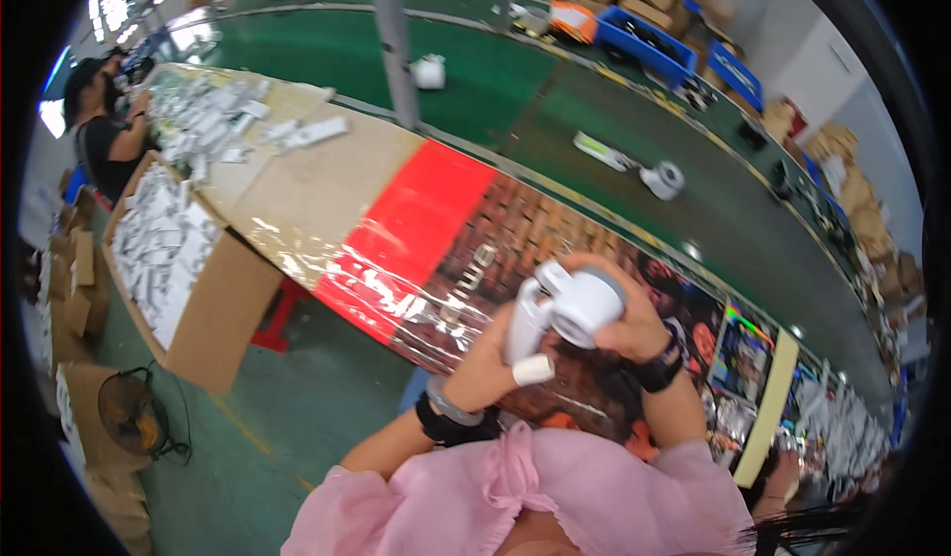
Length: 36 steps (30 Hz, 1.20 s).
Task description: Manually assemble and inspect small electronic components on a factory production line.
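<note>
Close in front of my chest, over the table, both hands hold a white device with a round, barrel-shaped head (586,308) and a slimmer handle-like part (528,326). My right hand (634,323) curls around the barrel from the right, near its grey end. My left hand (485,363) grips the slimmer part from the left; a white wrap covers its thumb. Whether the two parts are joined is hidden by the fingers. Beneath them lies a table covering (461,293) with a red panel and a brick-pattern print under shiny clear film.
Beyond the table runs a green conveyor (456,46) bearing a similar white device (662,179) and another white piece (429,72). A grey post (394,51) stands between. At left are a carton (223,308) of white parts, a fan (134,412) and a seated person (104,135).
</note>
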### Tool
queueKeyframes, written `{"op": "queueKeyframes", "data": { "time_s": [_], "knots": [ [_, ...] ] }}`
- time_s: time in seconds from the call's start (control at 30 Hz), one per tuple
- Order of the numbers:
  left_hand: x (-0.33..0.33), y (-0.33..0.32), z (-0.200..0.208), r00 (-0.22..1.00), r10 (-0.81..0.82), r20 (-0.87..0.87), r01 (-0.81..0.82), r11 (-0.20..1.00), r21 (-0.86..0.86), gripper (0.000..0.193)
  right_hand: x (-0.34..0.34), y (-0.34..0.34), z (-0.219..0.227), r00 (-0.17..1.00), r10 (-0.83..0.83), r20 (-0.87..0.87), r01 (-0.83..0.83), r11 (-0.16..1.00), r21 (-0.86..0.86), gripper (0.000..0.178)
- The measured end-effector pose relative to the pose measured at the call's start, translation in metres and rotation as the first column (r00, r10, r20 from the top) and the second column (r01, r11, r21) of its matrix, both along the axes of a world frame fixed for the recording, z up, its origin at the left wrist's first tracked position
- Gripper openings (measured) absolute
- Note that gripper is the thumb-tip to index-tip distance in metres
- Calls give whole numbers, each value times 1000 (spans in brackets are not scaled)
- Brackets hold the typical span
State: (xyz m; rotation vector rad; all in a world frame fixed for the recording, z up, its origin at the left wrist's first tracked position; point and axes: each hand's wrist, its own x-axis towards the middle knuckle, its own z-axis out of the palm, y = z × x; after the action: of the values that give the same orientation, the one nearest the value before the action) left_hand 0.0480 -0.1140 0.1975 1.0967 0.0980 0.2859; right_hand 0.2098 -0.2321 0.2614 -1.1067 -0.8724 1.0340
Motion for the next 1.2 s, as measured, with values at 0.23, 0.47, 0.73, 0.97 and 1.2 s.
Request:
{"op": "queueKeyframes", "data": {
  "time_s": [0.23, 0.47, 0.73, 0.97, 1.2],
  "knots": [
    [10, -2, -5, 981, 188, -44, -171, 953, 250, 52, 1, -12, -11, 995, -87, -45, 85, 995, -50, 75],
    [7, -4, 1, 961, 271, -49, -272, 962, -23, 48, -4, -13, -14, 991, -129, -21, 127, 989, -77, 85],
    [10, 3, -12, 940, 315, -133, -328, 940, -97, 38, -5, -11, -16, 994, -105, 19, 107, 987, -119, 82],
    [9, 8, -11, 937, 318, -148, -337, 933, -127, 26, -2, -12, -21, 999, -35, 35, 38, 994, -101, 71],
    [5, 9, -16, 947, 287, -148, -306, 943, -129, 25, -7, -10, -18, 999, -51, 18, 53, 989, -136, 75]
  ]
}}
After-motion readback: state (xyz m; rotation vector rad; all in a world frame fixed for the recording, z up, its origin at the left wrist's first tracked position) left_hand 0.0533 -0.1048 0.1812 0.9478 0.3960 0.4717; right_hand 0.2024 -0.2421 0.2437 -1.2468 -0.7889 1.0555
